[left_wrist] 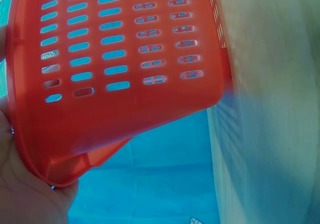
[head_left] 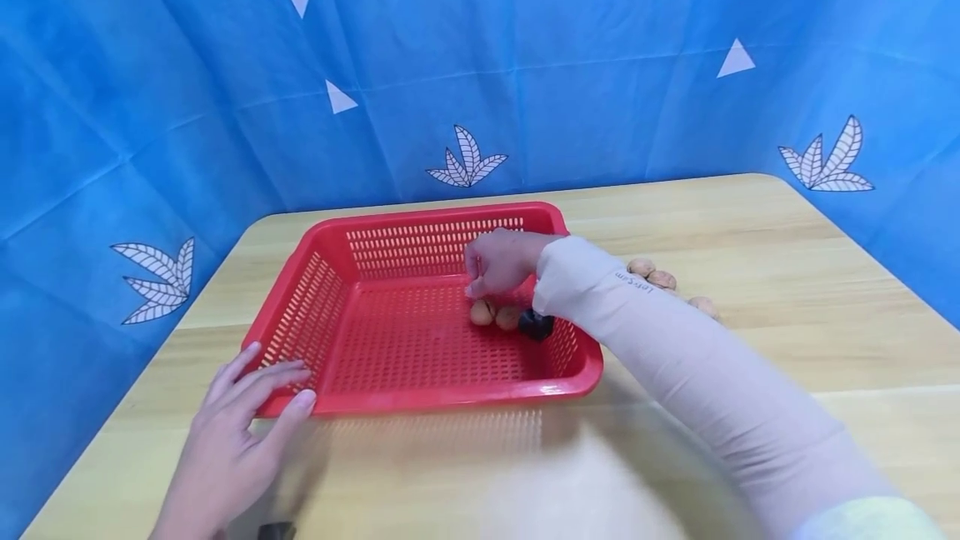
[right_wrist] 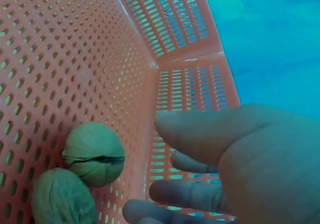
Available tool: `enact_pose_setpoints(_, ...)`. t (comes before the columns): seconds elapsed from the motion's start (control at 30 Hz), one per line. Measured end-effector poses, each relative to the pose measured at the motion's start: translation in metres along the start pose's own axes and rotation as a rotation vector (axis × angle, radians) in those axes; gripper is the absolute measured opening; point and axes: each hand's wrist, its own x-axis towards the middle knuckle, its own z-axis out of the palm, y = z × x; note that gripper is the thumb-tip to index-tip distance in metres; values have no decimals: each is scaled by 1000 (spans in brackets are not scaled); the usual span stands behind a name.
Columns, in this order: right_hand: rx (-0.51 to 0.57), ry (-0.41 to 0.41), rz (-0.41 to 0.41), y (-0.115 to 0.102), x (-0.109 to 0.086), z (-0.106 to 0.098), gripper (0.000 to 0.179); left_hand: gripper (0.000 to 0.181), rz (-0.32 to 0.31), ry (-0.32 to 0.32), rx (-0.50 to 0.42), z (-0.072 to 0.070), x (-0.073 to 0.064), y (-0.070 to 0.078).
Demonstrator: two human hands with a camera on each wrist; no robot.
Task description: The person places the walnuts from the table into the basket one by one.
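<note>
Right hand (head_left: 498, 263) positioned inside red basket (head_left: 450, 397), toward the right end, above the perforated floor. Thumb and fingers loosely bent, separated by a visible gap in the right wrist view; nothing gripped. Dark-seamed walnut (right_wrist: 94, 154) and second walnut (right_wrist: 63, 198) located on the basket floor, side by side, near the fingertips of the right hand. Left hand (head_left: 240, 432) placed at the near-left corner of the basket: fingers extended and slightly spread across the rim, thumb at the corner, palm outside the wall; relaxed contact, without a closed grip. Basket standing on wood-grain table (head_left: 787, 340), long side running left to right, with slotted walls. Additional walnuts (head_left: 662, 279), at least three, resting on the tabletop to the right of the basket, partly concealed behind pale sleeve (head_left: 675, 357) of the right arm; exact count not determinable. Blue curtain (head_left: 450, 40) behind the table, printed with white triangles and white leaf clusters. Black object (head_left: 536, 324) at the right wrist, just beside the walnuts in the head view.
</note>
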Motion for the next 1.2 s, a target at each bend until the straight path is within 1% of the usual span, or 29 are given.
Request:
enact_pose_setpoints(0.03,-15,14,-15,0,0,-1,27,47,1,1,-1,0,1,0)
enact_pose_setpoints(0.07,23,6,-17,0,0,-2,28,47,1,0,0,1,2,0)
enact_pose_setpoints(0.2,9,24,-109,-1,2,-4,29,48,-8,-9,10,2,2,0)
enact_pose_setpoints(0.27,-60,56,-162,-1,3,-4,28,48,-11,-11,13,2,2,0)
enact_pose_setpoints(0.3,-131,91,-195,-2,4,-5,27,48,-12,-13,13,2,2,0)
enact_pose_setpoints(0.37,-188,128,-221,-3,4,-6,27,48,-14,-12,11,2,2,0)
enact_pose_setpoints(0.47,-224,154,-237,-3,1,-11,27,47,-16,-10,11,3,3,0)
enact_pose_setpoints(0.67,-247,208,-275,5,-8,-22,24,48,-31,-15,13,3,2,-2)
enact_pose_setpoints(0.93,-235,287,-295,19,-25,-35,23,46,-20,0,14,4,2,-2)
enact_pose_setpoints(1.03,-231,314,-298,24,-32,-41,24,45,-19,-2,11,5,2,-2)
enact_pose_setpoints(1.2,-223,366,-325,35,-42,-51,23,45,-21,-6,8,6,3,-3)
